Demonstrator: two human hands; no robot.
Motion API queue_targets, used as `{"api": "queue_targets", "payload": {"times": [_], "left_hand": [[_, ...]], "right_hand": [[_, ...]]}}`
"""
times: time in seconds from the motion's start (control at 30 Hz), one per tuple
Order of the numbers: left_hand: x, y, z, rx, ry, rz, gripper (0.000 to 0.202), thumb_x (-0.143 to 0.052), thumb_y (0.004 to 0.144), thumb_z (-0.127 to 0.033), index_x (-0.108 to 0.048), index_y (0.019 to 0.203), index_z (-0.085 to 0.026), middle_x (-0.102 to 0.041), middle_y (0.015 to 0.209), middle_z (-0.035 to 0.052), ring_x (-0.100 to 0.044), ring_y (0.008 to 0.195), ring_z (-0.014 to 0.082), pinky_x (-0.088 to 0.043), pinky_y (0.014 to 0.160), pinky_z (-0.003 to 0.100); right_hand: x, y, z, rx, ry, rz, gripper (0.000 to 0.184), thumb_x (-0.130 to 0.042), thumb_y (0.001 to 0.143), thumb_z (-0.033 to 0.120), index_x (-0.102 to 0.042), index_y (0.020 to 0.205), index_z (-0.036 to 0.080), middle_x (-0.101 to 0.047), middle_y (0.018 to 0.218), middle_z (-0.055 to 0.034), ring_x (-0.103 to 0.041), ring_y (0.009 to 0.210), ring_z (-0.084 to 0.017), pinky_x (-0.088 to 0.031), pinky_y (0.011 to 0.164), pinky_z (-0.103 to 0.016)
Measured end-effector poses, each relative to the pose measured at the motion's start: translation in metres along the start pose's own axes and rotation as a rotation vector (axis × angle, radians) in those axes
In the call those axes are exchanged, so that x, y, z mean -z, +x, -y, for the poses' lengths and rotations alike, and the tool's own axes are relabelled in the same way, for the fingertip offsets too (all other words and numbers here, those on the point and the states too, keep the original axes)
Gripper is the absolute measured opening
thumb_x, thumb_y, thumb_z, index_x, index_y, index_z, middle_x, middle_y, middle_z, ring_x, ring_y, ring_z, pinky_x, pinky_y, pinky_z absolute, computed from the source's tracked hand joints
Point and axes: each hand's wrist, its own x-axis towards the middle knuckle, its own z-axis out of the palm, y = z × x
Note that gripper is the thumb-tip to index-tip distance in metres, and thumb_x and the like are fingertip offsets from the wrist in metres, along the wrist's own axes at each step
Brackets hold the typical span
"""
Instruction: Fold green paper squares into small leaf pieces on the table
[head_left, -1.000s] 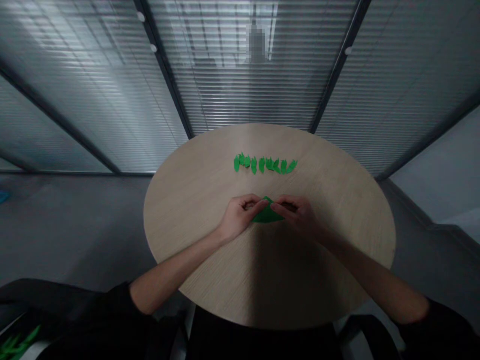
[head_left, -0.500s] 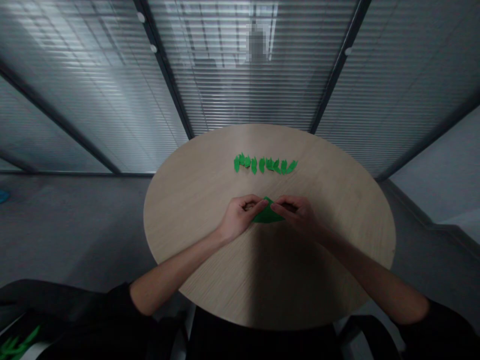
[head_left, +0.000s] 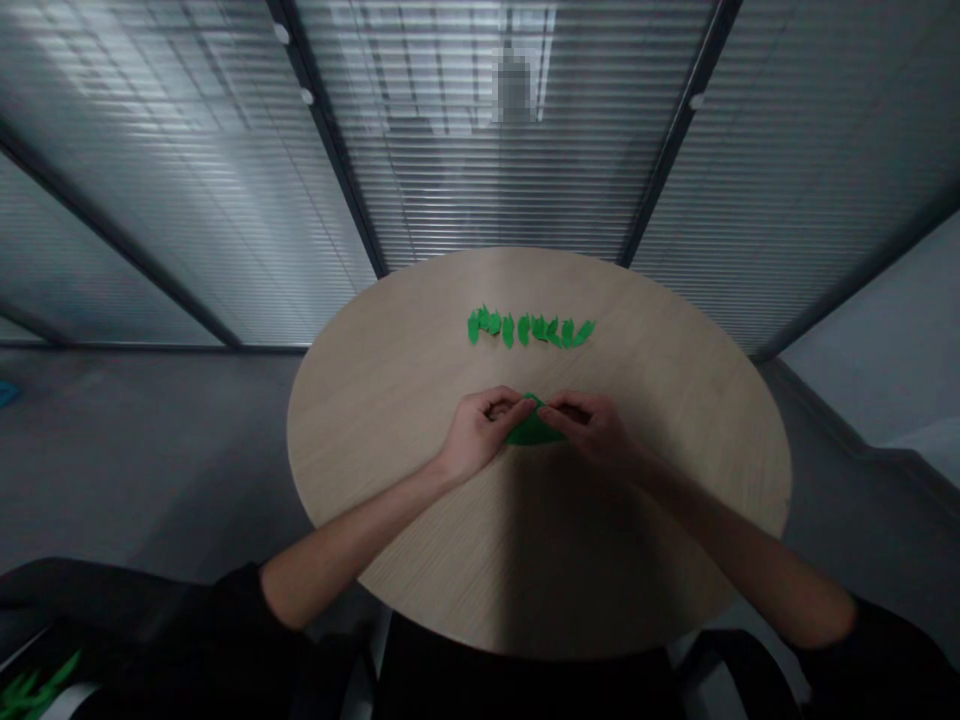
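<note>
A green sheet of paper lies folded on the round wooden table, between my two hands. My left hand is curled, its fingertips pinching the paper's left upper edge. My right hand is curled too, and pinches the paper's right side. Both hands rest on the tabletop, and they cover much of the paper. Farther back on the table lies a row of several small folded green paper pieces.
Glass walls with horizontal blinds stand right behind the table. Grey floor surrounds it. At the bottom left corner some more green pieces show in a container beside my dark sleeve.
My hands have drawn slightly closer together over the green paper; otherwise nothing has moved.
</note>
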Motion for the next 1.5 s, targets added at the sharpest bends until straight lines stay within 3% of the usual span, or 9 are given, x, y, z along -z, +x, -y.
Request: {"api": "queue_targets", "payload": {"times": [0.1, 0.2, 0.47, 0.57, 0.73, 0.83, 1.0, 1.2, 1.5], "left_hand": [[0.002, 0.000, 0.000, -0.012, 0.049, -0.031, 0.034, -0.075, 0.085, -0.048, -0.072, 0.080, -0.014, -0.063, 0.063, 0.0000, -0.052, 0.054, 0.0102, -0.038, 0.050, 0.022], [0.004, -0.001, 0.001, -0.046, 0.154, -0.062, 0.031, -0.072, 0.089, -0.045, -0.073, 0.081, -0.015, -0.066, 0.068, 0.0009, -0.054, 0.057, 0.0111, -0.040, 0.053, 0.022], [0.011, -0.004, 0.005, -0.249, 0.546, -0.130, 0.023, -0.064, 0.099, -0.037, -0.074, 0.090, -0.017, -0.068, 0.075, 0.0021, -0.057, 0.067, 0.0141, -0.041, 0.059, 0.025], [0.012, -0.004, 0.005, -0.260, 0.561, -0.105, 0.021, -0.064, 0.099, -0.035, -0.073, 0.092, -0.018, -0.069, 0.076, 0.0024, -0.059, 0.069, 0.0148, -0.042, 0.060, 0.025], [0.009, -0.005, 0.006, -0.279, 0.535, -0.025, 0.020, -0.065, 0.099, -0.033, -0.072, 0.090, -0.017, -0.069, 0.076, 0.0023, -0.060, 0.068, 0.0141, -0.043, 0.061, 0.025], [0.008, -0.006, 0.006, -0.283, 0.550, -0.016, 0.022, -0.064, 0.100, -0.034, -0.072, 0.089, -0.017, -0.069, 0.075, 0.0024, -0.060, 0.067, 0.0140, -0.043, 0.060, 0.025], [0.011, -0.005, 0.003, -0.271, 0.511, -0.053, 0.022, -0.063, 0.100, -0.036, -0.072, 0.092, -0.017, -0.066, 0.072, 0.0015, -0.058, 0.064, 0.0138, -0.041, 0.056, 0.024], [0.015, -0.004, 0.005, -0.205, 0.419, -0.112, 0.026, -0.062, 0.100, -0.041, -0.069, 0.091, -0.018, -0.057, 0.058, -0.0025, -0.050, 0.051, 0.0119, -0.035, 0.049, 0.023], [0.015, -0.004, 0.008, -0.148, 0.339, -0.146, 0.027, -0.063, 0.099, -0.043, -0.068, 0.092, -0.018, -0.059, 0.056, -0.0027, -0.052, 0.047, 0.0118, -0.035, 0.047, 0.024]], "right_hand": [[0.002, -0.001, 0.000, -0.080, 0.029, 0.106, 0.038, -0.072, 0.084, 0.055, -0.073, 0.092, 0.017, -0.067, 0.079, -0.0028, -0.059, 0.068, -0.015, -0.045, 0.061, -0.026], [0.005, -0.002, 0.000, -0.148, -0.039, 0.195, 0.037, -0.076, 0.081, 0.053, -0.073, 0.088, 0.016, -0.064, 0.074, -0.0018, -0.056, 0.065, -0.014, -0.041, 0.058, -0.026], [0.007, -0.002, 0.006, -0.261, -0.056, 0.181, 0.038, -0.074, 0.080, 0.053, -0.067, 0.075, 0.017, -0.059, 0.063, 0.0005, -0.046, 0.054, -0.011, -0.032, 0.051, -0.025], [0.007, -0.002, 0.005, -0.256, -0.036, 0.207, 0.038, -0.074, 0.081, 0.054, -0.069, 0.074, 0.017, -0.061, 0.064, -0.0005, -0.049, 0.055, -0.012, -0.033, 0.052, -0.025], [0.006, -0.004, 0.001, -0.205, 0.010, 0.244, 0.032, -0.082, 0.077, 0.046, -0.076, 0.090, 0.017, -0.066, 0.072, -0.0001, -0.053, 0.061, -0.012, -0.037, 0.054, -0.025], [0.005, -0.005, 0.001, -0.272, 0.003, 0.279, 0.030, -0.081, 0.077, 0.045, -0.074, 0.080, 0.016, -0.062, 0.065, 0.0008, -0.049, 0.054, -0.011, -0.032, 0.050, -0.025], [0.009, -0.004, 0.002, -0.305, 0.034, 0.233, 0.034, -0.079, 0.080, 0.048, -0.071, 0.074, 0.016, -0.062, 0.062, 0.0006, -0.048, 0.051, -0.009, -0.031, 0.048, -0.024], [0.018, 0.001, -0.001, -0.370, 0.224, 0.120, 0.034, -0.086, 0.070, 0.048, -0.070, 0.074, 0.018, -0.066, 0.066, 0.0000, -0.057, 0.056, -0.011, -0.043, 0.054, -0.024], [0.034, 0.010, -0.003, -0.397, 0.299, -0.005, 0.026, -0.083, 0.061, 0.037, -0.064, 0.062, 0.019, -0.055, 0.054, 0.0031, -0.047, 0.048, -0.010, -0.038, 0.047, -0.025]]}}
